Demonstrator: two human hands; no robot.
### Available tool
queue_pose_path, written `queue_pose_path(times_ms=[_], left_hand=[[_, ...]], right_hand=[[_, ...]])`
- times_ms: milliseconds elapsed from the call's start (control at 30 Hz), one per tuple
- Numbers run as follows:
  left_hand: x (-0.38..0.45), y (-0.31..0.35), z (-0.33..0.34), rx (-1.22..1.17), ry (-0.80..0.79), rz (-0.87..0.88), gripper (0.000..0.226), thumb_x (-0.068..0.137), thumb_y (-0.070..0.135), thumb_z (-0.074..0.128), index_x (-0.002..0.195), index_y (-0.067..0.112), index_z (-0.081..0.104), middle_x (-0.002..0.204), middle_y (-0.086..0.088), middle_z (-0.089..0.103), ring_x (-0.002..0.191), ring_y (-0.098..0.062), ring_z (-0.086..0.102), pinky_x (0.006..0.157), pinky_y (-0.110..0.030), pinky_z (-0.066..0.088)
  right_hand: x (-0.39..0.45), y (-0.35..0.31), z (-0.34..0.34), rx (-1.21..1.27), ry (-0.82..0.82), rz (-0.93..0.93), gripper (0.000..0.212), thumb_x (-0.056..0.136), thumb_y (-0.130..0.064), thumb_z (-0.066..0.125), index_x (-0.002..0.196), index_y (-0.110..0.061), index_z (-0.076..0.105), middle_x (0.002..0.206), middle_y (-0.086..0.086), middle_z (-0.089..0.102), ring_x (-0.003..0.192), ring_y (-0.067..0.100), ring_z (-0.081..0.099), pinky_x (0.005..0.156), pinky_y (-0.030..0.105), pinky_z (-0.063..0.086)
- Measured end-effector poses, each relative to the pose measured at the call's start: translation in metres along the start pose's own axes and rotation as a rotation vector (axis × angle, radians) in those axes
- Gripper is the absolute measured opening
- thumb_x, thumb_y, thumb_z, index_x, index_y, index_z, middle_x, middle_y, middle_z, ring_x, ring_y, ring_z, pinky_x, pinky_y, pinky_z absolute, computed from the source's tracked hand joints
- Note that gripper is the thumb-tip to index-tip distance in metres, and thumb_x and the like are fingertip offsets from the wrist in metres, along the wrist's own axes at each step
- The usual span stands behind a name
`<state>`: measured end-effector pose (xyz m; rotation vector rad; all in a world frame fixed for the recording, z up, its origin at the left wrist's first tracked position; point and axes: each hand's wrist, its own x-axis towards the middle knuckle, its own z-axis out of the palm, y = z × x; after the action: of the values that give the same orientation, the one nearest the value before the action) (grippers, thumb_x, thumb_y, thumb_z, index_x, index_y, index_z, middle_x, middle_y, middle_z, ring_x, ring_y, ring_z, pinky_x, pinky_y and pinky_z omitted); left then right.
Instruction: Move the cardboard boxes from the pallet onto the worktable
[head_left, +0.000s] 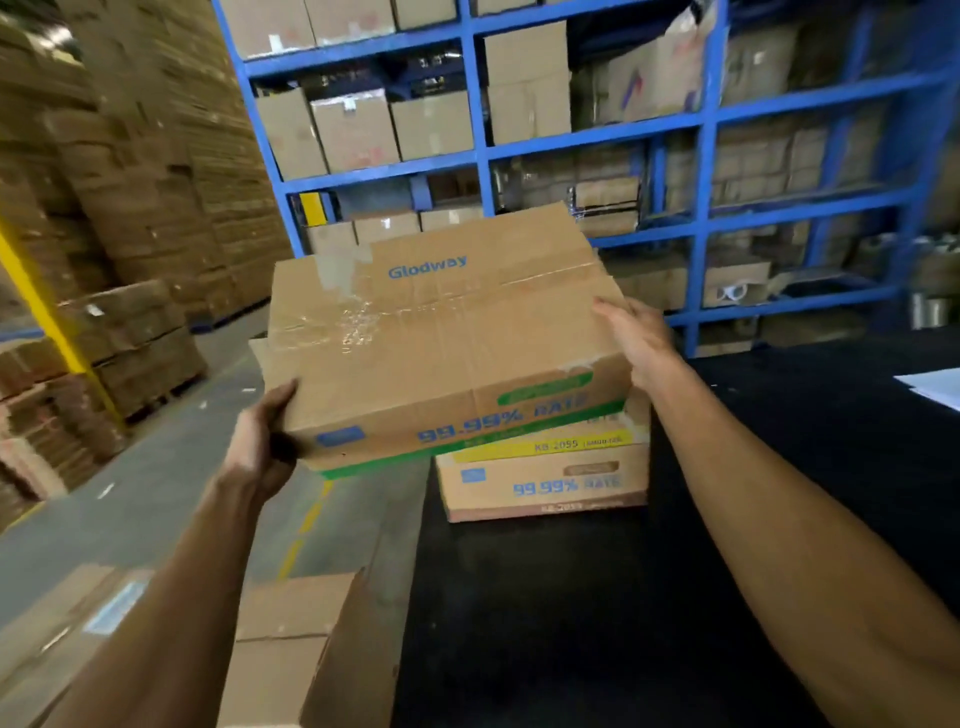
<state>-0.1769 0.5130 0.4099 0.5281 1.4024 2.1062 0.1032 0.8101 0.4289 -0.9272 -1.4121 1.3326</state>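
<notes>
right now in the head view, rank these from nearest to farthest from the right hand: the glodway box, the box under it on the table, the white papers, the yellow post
1. Glodway box: held, right hand on its right end.
2. Lower box: just below, on the black worktable.
3. White papers: far right on the table.
4. Yellow post: far left, across the aisle.

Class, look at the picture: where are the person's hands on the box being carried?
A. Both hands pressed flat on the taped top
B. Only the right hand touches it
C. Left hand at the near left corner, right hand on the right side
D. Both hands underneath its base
C: the left hand grips the near left corner of the carried box, while the right hand holds its right side.
</notes>
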Motion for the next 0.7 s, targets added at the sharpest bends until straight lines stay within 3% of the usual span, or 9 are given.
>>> queue_pose_path(times_ms=[33, 100, 167, 267, 400, 500, 633, 700], left_hand=[[0.015, -0.001, 0.012, -0.016, -0.005, 0.012, 0.025, 0.100, 0.023, 0.053, 0.099, 0.022, 0.077, 0.096, 0.006, 0.079, 0.076, -0.011, 0.076, 0.073, -0.027, 0.052], [0.050, -0.006, 0.038, -0.037, -0.031, 0.010, 0.030, 0.100, 0.022, 0.052, 0.095, 0.021, 0.082, 0.105, 0.005, 0.077, 0.082, -0.013, 0.076, 0.079, -0.031, 0.052], [0.084, -0.014, 0.063, -0.032, -0.067, -0.001, 0.040, 0.101, 0.021, 0.049, 0.082, 0.024, 0.084, 0.098, 0.003, 0.079, 0.082, -0.013, 0.076, 0.080, -0.032, 0.051], [0.125, -0.025, 0.095, -0.017, -0.081, -0.006, 0.045, 0.101, 0.023, 0.048, 0.073, 0.026, 0.084, 0.089, 0.004, 0.079, 0.076, -0.012, 0.076, 0.079, -0.032, 0.051], [0.175, -0.041, 0.120, 0.004, -0.078, -0.010, 0.041, 0.099, 0.026, 0.050, 0.077, 0.028, 0.084, 0.091, 0.005, 0.079, 0.079, -0.013, 0.075, 0.083, -0.035, 0.051], [0.206, -0.049, 0.134, 0.040, -0.073, -0.026, 0.030, 0.099, 0.026, 0.049, 0.098, 0.021, 0.079, 0.090, 0.005, 0.079, 0.084, -0.016, 0.072, 0.083, -0.036, 0.051], [0.238, -0.062, 0.141, 0.080, -0.048, -0.025, 0.026, 0.099, 0.027, 0.048, 0.100, 0.022, 0.073, 0.084, 0.006, 0.079, 0.083, -0.015, 0.070, 0.079, -0.032, 0.052], [0.251, -0.067, 0.141, 0.084, -0.057, -0.014, 0.021, 0.099, 0.028, 0.048, 0.101, 0.023, 0.068, 0.077, 0.008, 0.077, 0.070, -0.010, 0.071, 0.069, -0.025, 0.053]], right_hand=[[0.014, -0.003, -0.004, 0.016, 0.016, -0.002, 0.042, 0.079, -0.047, 0.071, 0.113, -0.024, 0.072, 0.112, 0.000, 0.071, 0.106, 0.024, 0.065, 0.099, 0.046, 0.052], [0.049, -0.005, -0.014, 0.022, 0.041, -0.030, 0.025, 0.077, -0.044, 0.067, 0.095, -0.028, 0.074, 0.102, -0.002, 0.072, 0.103, 0.025, 0.065, 0.097, 0.046, 0.053], [0.078, -0.007, -0.023, 0.022, 0.054, -0.063, 0.010, 0.086, -0.036, 0.063, 0.088, -0.030, 0.071, 0.094, -0.005, 0.069, 0.099, 0.024, 0.064, 0.094, 0.043, 0.053], [0.115, -0.005, -0.033, 0.020, 0.069, -0.068, 0.011, 0.090, -0.032, 0.059, 0.091, -0.031, 0.070, 0.092, -0.006, 0.067, 0.096, 0.025, 0.062, 0.087, 0.037, 0.050], [0.153, 0.008, -0.037, 0.076, 0.110, -0.018, 0.015, 0.086, -0.032, 0.060, 0.091, -0.033, 0.074, 0.095, -0.002, 0.071, 0.097, 0.026, 0.063, 0.085, 0.038, 0.050], [0.177, 0.023, -0.034, 0.105, 0.125, -0.022, 0.016, 0.089, -0.028, 0.059, 0.080, -0.031, 0.073, 0.087, -0.004, 0.069, 0.088, 0.021, 0.062, 0.078, 0.034, 0.047], [0.197, 0.046, -0.024, 0.088, 0.129, -0.047, 0.017, 0.092, -0.033, 0.057, 0.094, -0.028, 0.073, 0.096, -0.003, 0.068, 0.094, 0.020, 0.061, 0.076, 0.031, 0.045], [0.206, 0.059, -0.020, 0.086, 0.151, -0.021, 0.025, 0.091, -0.038, 0.058, 0.107, -0.027, 0.074, 0.108, 0.001, 0.069, 0.100, 0.022, 0.061, 0.073, 0.031, 0.044]])
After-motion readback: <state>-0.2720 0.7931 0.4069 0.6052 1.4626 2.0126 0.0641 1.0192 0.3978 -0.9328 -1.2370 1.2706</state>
